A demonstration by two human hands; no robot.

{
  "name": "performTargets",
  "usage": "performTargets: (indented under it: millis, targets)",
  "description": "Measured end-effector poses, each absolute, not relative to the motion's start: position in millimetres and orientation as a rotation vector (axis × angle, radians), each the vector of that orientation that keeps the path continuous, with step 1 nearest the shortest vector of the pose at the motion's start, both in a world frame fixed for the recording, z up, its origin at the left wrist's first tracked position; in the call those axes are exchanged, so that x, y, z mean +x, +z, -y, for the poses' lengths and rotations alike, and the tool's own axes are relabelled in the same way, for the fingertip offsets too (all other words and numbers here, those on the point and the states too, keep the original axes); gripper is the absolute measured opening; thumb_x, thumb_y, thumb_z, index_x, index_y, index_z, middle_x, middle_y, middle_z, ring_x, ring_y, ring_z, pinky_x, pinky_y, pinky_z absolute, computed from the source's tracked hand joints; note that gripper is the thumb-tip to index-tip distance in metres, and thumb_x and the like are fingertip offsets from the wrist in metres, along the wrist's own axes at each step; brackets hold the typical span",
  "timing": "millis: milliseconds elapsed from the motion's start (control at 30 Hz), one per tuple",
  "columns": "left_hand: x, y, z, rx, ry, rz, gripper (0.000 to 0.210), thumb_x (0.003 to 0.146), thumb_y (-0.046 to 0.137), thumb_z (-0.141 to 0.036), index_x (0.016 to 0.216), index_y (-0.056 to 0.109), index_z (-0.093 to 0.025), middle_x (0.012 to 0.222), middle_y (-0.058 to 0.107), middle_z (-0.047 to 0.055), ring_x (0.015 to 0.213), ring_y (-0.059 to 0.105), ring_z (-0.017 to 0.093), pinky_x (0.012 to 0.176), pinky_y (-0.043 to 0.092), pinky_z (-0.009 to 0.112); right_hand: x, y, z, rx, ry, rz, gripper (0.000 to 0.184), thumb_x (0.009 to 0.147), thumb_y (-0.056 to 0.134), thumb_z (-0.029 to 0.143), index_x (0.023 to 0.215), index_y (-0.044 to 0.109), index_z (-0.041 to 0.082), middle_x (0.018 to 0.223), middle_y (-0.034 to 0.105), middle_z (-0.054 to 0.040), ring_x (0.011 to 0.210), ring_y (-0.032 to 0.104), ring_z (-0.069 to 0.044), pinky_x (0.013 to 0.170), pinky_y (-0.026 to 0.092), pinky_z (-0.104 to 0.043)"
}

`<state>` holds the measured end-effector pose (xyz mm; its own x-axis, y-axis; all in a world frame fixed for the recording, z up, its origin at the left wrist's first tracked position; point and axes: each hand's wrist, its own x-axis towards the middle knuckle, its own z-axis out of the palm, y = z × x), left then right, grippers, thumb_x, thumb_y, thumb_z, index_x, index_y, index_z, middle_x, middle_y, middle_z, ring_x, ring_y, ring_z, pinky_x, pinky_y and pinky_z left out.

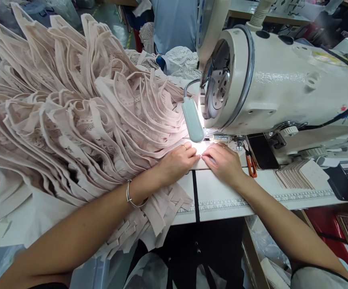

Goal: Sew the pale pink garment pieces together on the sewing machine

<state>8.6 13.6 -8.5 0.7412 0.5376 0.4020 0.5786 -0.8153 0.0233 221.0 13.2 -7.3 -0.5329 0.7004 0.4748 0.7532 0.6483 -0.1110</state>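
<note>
"Two bare hands close together beside the lamp (193,120), just below the head of the white sewing machine (294,84); what to notice first?"

"Start with the pinch; on the left hand (182,160), thumb and index finger pressed together, apparently on the near edge of the pale cloth (203,148); on the right hand (220,160), much the same, fingertips nearly meeting those opposite; too much glare to make out any exact fold or seam."

"And the cloth itself?"

"Between the two pinches, in the brightest patch of light; best held flat and lightly taut, without stretching; better to line up the edge with small finger movements than to tug from the elbows."

"Anything to mind on the left?"

"Yes; lace-trimmed pale pink garment pieces (102,120), heaped right up to the left forearm (102,218); likely to drag if caught on the silver bangle (128,192); same caution for the loose fabric strips (156,218) hanging past the near edge of the worktable (219,186)."

"And on the right?"

"Orange-handled scissors (251,165) just beside the right wrist, next to a black smartphone (262,150); worth steering around; above all, keep fingertips clear of the machine's metal parts."
</note>
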Motion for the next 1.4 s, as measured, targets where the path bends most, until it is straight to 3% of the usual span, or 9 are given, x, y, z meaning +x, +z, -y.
performTargets:
  millis: [133, 300, 533, 733, 967, 1200, 1400]
  targets:
    - [9, -3, -12, -2.837, -0.515, 0.9, 0.029, 0.101, 0.04, -0.005, 0.091, 0.065, -0.013, 0.081, 0.06, 0.004, 0.08, 0.053, 0.018, 0.068, 0.04, 0.029, 215, -8, -12, -1.129, -0.18, 2.332, 0.024, 0.093, 0.05, 0.015, 0.073, 0.061, 0.022, 0.074, 0.068, -0.0021, 0.076, 0.062, -0.017, 0.072, 0.047, -0.028]
    - [12, -3, -11, -2.802, -0.49, 0.877, 0.028, 0.099, 0.041, -0.003, 0.086, 0.063, -0.014, 0.085, 0.062, 0.005, 0.081, 0.054, 0.019, 0.071, 0.041, 0.03, 218, -5, -12, -1.317, 0.121, 2.154, 0.012, 0.082, 0.058, 0.016, 0.073, 0.06, 0.024, 0.073, 0.07, 0.0006, 0.071, 0.063, -0.018, 0.072, 0.048, -0.031]
    - [11, -13, -10, -2.781, -0.61, 0.933, 0.029, 0.104, 0.037, -0.009, 0.097, 0.066, -0.013, 0.084, 0.061, 0.005, 0.084, 0.055, 0.018, 0.074, 0.046, 0.028, 233, 2, -15, -1.014, 0.365, 2.219, 0.015, 0.091, 0.057, 0.018, 0.087, 0.071, 0.024, 0.085, 0.074, -0.0018, 0.084, 0.068, -0.019, 0.08, 0.053, -0.035]
    - [12, -12, -9, -2.835, -0.642, 0.958, 0.03, 0.104, 0.037, -0.009, 0.093, 0.065, -0.013, 0.085, 0.063, 0.006, 0.084, 0.057, 0.017, 0.074, 0.049, 0.028, 240, 0, -16, -0.813, 0.281, 2.359, 0.036, 0.087, 0.047, 0.005, 0.098, 0.076, 0.025, 0.097, 0.074, -0.004, 0.09, 0.066, -0.019, 0.079, 0.055, -0.037]
    - [4, -6, -11, -2.921, -0.612, 1.111, 0.02, 0.101, 0.04, -0.011, 0.104, 0.06, -0.013, 0.122, 0.062, 0.015, 0.115, 0.059, 0.026, 0.092, 0.054, 0.039, 239, 1, -14, -0.828, 0.205, 2.443, 0.036, 0.089, 0.048, 0.002, 0.098, 0.076, 0.023, 0.096, 0.073, -0.0051, 0.092, 0.064, -0.019, 0.076, 0.055, -0.033]
    - [0, -8, -20, -3.063, -0.715, 1.038, 0.019, 0.097, 0.042, -0.007, 0.103, 0.059, -0.014, 0.126, 0.061, 0.015, 0.121, 0.059, 0.026, 0.098, 0.055, 0.044, 238, -3, -11, -0.969, 0.169, 2.434, 0.035, 0.094, 0.047, 0.01, 0.101, 0.077, 0.027, 0.106, 0.072, -0.0051, 0.102, 0.063, -0.019, 0.08, 0.055, -0.033]
    - [0, -8, -20, -3.046, -0.764, 1.053, 0.019, 0.098, 0.044, -0.007, 0.101, 0.061, -0.014, 0.12, 0.066, 0.014, 0.119, 0.063, 0.025, 0.098, 0.056, 0.043, 243, -2, -11, -0.985, 0.214, 2.524, 0.039, 0.093, 0.046, 0.007, 0.108, 0.077, 0.026, 0.109, 0.076, -0.0035, 0.099, 0.067, -0.02, 0.091, 0.056, -0.04]
